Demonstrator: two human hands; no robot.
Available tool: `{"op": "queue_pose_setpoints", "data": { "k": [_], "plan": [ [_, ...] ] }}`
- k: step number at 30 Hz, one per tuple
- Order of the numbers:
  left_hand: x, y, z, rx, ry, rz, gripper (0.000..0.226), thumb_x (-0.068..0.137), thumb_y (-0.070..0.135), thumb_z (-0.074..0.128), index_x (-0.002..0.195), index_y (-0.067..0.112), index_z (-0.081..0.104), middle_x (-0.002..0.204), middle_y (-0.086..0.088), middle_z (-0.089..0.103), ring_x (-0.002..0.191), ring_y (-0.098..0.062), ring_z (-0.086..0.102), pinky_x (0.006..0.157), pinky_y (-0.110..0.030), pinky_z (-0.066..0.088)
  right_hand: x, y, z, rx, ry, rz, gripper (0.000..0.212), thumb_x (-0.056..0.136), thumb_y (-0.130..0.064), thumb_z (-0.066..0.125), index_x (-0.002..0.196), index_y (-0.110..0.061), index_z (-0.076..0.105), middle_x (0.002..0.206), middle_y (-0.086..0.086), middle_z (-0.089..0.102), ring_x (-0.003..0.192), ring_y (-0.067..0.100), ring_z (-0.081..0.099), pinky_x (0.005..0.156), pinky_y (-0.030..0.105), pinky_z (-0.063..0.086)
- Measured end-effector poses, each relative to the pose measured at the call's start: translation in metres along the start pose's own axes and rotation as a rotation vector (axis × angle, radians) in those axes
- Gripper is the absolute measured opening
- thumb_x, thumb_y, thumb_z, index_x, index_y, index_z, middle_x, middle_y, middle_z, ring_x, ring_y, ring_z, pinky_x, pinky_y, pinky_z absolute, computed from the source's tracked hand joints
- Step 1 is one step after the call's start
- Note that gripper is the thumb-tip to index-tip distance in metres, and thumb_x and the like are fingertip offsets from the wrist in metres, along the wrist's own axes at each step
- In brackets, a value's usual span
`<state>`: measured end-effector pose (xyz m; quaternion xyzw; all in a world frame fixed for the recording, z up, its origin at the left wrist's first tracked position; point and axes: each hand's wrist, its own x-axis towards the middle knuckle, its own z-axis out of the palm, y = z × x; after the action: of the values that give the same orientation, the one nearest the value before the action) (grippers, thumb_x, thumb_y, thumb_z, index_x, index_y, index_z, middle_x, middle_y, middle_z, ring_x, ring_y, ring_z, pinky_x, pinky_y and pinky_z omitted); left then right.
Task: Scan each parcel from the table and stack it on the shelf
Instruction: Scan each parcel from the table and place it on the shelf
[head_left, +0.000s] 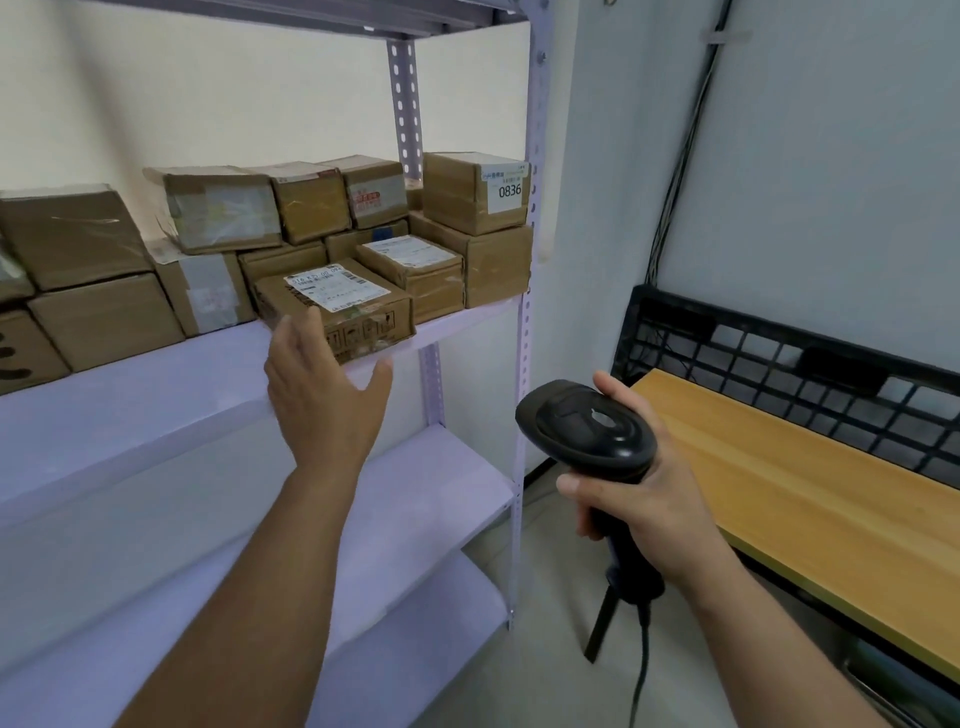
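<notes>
A flat cardboard parcel (343, 306) with a white label on top sits at the front edge of the pale shelf board (156, 384). My left hand (322, 395) is spread just in front of and below it, fingers straight, at or very near its front face. My right hand (639, 483) grips the handle of a black barcode scanner (587, 426), head pointing left. Several other brown parcels (467, 223) stand stacked in two layers behind, one labelled 0836.
The metal shelf upright (524, 322) stands between shelf and wall. To the right is a wooden table top (810, 493) with a black plastic crate (779, 364) lying behind it. Lower shelf boards (415, 499) are bare. The scanner's cable (641, 670) hangs down to the floor.
</notes>
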<state>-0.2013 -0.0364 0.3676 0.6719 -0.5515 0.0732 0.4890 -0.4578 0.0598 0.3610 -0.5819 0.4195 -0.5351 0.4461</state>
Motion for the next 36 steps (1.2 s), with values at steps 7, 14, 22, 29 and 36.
{"op": "queue_pose_setpoints", "data": {
  "k": [7, 14, 22, 29, 36],
  "plan": [
    [-0.099, 0.058, 0.025, -0.207, -0.213, 0.050, 0.056, 0.087, 0.029, 0.068, 0.136, 0.012, 0.048, 0.129, -0.009, 0.052, 0.118, -0.026, 0.048, 0.094, -0.042, 0.045, -0.035, -0.006, -0.044, -0.048, 0.040, -0.025, 0.091, 0.065, 0.002, 0.082, 0.137, -0.039, 0.045, 0.114, 0.015, 0.062, 0.053, 0.021, 0.062, 0.047, 0.034, 0.052],
    [-0.194, 0.140, 0.053, -0.263, -0.398, 0.108, 0.056, 0.081, 0.038, 0.062, 0.128, 0.008, 0.055, 0.118, -0.010, 0.058, 0.111, -0.028, 0.052, 0.092, -0.040, 0.044, -0.094, -0.010, -0.126, -0.068, 0.112, -0.046, 0.091, 0.066, 0.002, 0.083, 0.137, -0.039, 0.043, 0.114, 0.018, 0.060, 0.057, 0.015, 0.063, 0.045, 0.029, 0.050],
    [-0.292, 0.248, 0.085, -0.309, -0.471, 0.286, 0.053, 0.079, 0.026, 0.077, 0.124, 0.003, 0.058, 0.111, -0.015, 0.060, 0.104, -0.034, 0.056, 0.087, -0.041, 0.046, -0.179, -0.017, -0.239, -0.156, 0.254, -0.028, 0.090, 0.070, 0.005, 0.081, 0.138, -0.039, 0.041, 0.119, -0.001, 0.060, 0.055, 0.019, 0.063, 0.047, 0.031, 0.054],
    [-0.372, 0.341, 0.109, -0.382, -0.659, 0.307, 0.058, 0.086, 0.036, 0.068, 0.135, 0.010, 0.050, 0.125, -0.009, 0.054, 0.118, -0.025, 0.048, 0.095, -0.035, 0.039, -0.246, -0.019, -0.334, -0.175, 0.363, 0.010, 0.091, 0.065, -0.014, 0.088, 0.138, -0.043, 0.043, 0.119, -0.003, 0.062, 0.056, 0.024, 0.064, 0.051, 0.038, 0.056],
    [-0.435, 0.414, 0.134, -0.427, -0.842, 0.335, 0.061, 0.090, 0.042, 0.062, 0.142, 0.018, 0.041, 0.133, -0.002, 0.049, 0.123, -0.018, 0.044, 0.100, -0.031, 0.036, -0.302, -0.018, -0.411, -0.227, 0.524, 0.032, 0.091, 0.067, -0.005, 0.084, 0.140, -0.038, 0.042, 0.119, -0.006, 0.062, 0.054, 0.028, 0.065, 0.049, 0.044, 0.057]
  ]
}}
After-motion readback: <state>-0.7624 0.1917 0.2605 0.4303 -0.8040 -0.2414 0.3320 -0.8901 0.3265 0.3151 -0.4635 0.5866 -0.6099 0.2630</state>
